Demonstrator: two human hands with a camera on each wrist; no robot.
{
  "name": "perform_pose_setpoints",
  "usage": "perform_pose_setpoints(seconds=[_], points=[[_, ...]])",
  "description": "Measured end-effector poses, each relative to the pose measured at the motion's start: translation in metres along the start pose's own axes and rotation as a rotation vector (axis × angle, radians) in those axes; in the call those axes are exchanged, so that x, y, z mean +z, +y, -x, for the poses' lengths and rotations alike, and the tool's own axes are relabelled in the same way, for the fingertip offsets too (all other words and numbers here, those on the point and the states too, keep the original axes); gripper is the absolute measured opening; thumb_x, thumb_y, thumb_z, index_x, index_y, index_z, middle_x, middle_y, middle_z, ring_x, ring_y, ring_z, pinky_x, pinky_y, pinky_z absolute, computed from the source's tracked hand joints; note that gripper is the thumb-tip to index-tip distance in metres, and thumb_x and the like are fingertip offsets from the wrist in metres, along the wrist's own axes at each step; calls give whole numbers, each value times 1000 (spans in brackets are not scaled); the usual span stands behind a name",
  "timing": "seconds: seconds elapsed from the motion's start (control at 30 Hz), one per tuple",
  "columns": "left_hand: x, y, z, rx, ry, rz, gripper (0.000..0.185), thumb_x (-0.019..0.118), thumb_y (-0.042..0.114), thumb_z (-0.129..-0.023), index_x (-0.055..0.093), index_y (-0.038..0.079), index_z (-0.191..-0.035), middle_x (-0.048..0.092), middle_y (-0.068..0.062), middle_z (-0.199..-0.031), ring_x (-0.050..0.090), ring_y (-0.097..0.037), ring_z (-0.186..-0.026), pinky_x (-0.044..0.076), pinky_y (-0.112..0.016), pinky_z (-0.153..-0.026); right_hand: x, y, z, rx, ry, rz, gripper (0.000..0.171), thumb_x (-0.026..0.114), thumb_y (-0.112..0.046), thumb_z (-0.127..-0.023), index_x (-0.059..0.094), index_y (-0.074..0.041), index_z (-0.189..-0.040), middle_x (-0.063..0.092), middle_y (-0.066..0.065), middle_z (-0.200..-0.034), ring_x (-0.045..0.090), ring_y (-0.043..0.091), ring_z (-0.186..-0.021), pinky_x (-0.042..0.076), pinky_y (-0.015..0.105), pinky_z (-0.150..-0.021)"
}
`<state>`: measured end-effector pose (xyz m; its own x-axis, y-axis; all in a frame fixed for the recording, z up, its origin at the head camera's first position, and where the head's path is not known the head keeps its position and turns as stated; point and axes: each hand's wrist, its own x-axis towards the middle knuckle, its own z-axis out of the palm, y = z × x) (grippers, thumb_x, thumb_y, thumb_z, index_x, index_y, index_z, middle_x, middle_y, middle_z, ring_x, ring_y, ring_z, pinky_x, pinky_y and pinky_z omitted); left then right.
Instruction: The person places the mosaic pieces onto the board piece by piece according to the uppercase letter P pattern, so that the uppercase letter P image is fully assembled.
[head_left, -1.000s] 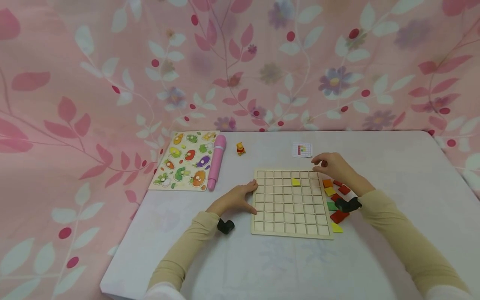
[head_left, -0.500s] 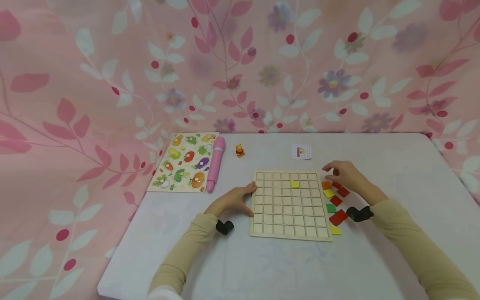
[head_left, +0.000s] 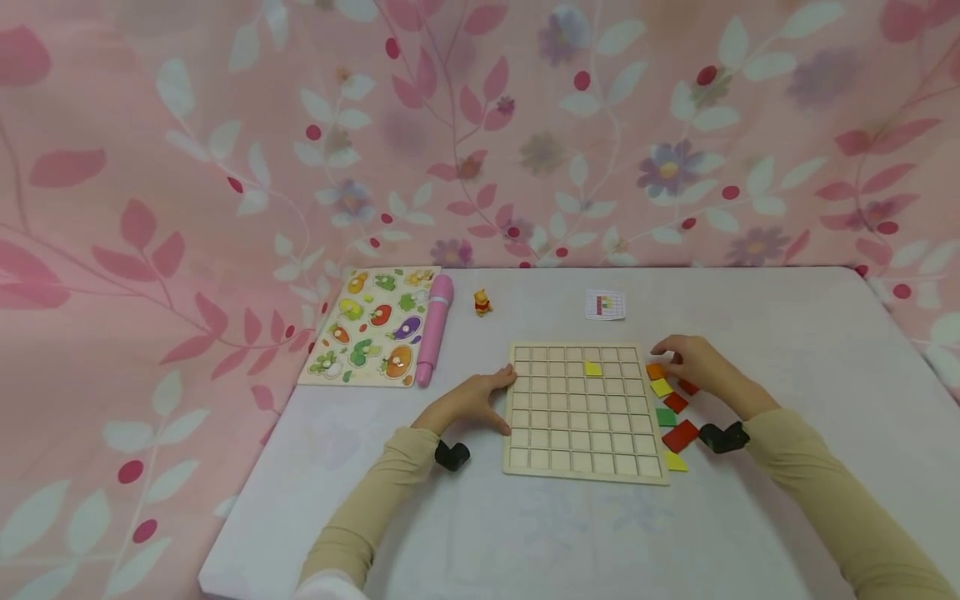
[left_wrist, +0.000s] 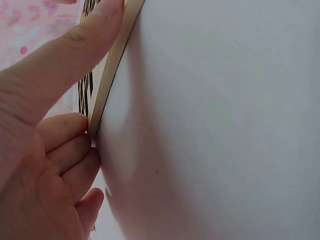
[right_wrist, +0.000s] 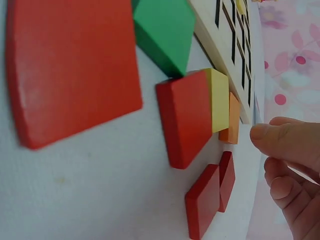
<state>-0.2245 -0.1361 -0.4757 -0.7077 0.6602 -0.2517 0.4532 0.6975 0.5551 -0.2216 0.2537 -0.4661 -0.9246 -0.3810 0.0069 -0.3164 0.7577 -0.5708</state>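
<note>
A wooden grid board (head_left: 557, 408) lies on the white table, with a yellow tile (head_left: 593, 368) in one cell near its far side. My left hand (head_left: 474, 398) rests at the board's left edge, thumb and fingers spread and touching it. Past the far right corner, my right hand (head_left: 696, 365) hovers low over coloured tiles. In the right wrist view its thumb (right_wrist: 285, 140) and bent fingers hold nothing. Close to them are an orange tile (right_wrist: 231, 120), a yellow tile (right_wrist: 218, 100) and red tiles (right_wrist: 202, 200). A green tile (head_left: 666, 417) and a larger red piece (head_left: 681, 436) lie nearer me.
A small printed card (head_left: 604, 305) lies beyond the board. To its left stands a little yellow-and-red figurine (head_left: 482, 302). A vegetable puzzle board (head_left: 375, 325) and a pink stick-like object (head_left: 432, 329) lie at the far left. A floral curtain (head_left: 480, 133) hangs behind the table.
My right hand has drawn back from the board's far right corner and come down to the right, over the loose tiles. My left hand has stayed at the board's edge.
</note>
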Motion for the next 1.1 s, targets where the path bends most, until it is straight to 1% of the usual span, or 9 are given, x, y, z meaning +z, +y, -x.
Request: perform_pose_setpoints(seconds=[0.17,0.33,0.43,0.63,0.73,0.87,0.97,1.1], points=[[0,0,0,-6,2,-9,99,82,33,-60,29,7,-140,17,-3,-145,18,-14,-130,16,-28,-104,4,3,-1,43,-32,-17,21,60,0,-81,61,5,-102,58,10,-86,48,20,-67,47,26,-53],[0,1,0,-6,7,-7,99,82,34,-60,29,7,-140,18,-4,-145,17,-15,-130,16,-28,-104,6,2,0,73,-48,-13,21,59,1,-82,62,4,-102,58,11,-87,48,21,-69,47,25,-54],[0,2,0,-8,9,-7,100,82,34,-60,29,6,-140,17,-4,-145,17,-15,-130,16,-29,-104,6,1,-1,89,-69,-16,22,56,4,-81,62,4,-103,58,12,-89,47,19,-64,46,25,-51],[1,0,0,-8,11,-13,100,82,33,-59,29,7,-139,18,-4,-145,17,-14,-130,16,-29,-104,6,-1,-1,63,-126,-57,26,50,12,-78,64,6,-99,57,17,-98,43,15,-45,41,26,-43],[1,-1,0,-7,15,-15,100,83,33,-59,30,7,-139,18,-4,-145,18,-14,-130,16,-28,-104,6,0,0,54,-130,-67,25,51,11,-79,64,6,-99,57,16,-95,42,14,-43,40,25,-42],[2,-1,0,-3,16,-8,99,83,32,-59,30,7,-139,18,-3,-145,18,-14,-130,16,-28,-104,6,2,-1,67,-131,-66,24,53,9,-79,62,6,-102,57,12,-88,43,15,-47,41,27,-45],[2,0,0,0,16,-6,99,83,32,-59,30,7,-139,18,-3,-145,18,-14,-130,16,-28,-104,6,4,-1,74,-131,-29,25,56,5,-80,61,6,-104,56,10,-86,45,16,-57,43,27,-50],[2,1,0,0,18,-21,98,82,31,-59,30,7,-139,19,-3,-144,19,-14,-130,16,-29,-104,7,5,-3,68,-127,14,26,59,4,-78,62,6,-104,56,10,-88,46,19,-67,44,27,-54]])
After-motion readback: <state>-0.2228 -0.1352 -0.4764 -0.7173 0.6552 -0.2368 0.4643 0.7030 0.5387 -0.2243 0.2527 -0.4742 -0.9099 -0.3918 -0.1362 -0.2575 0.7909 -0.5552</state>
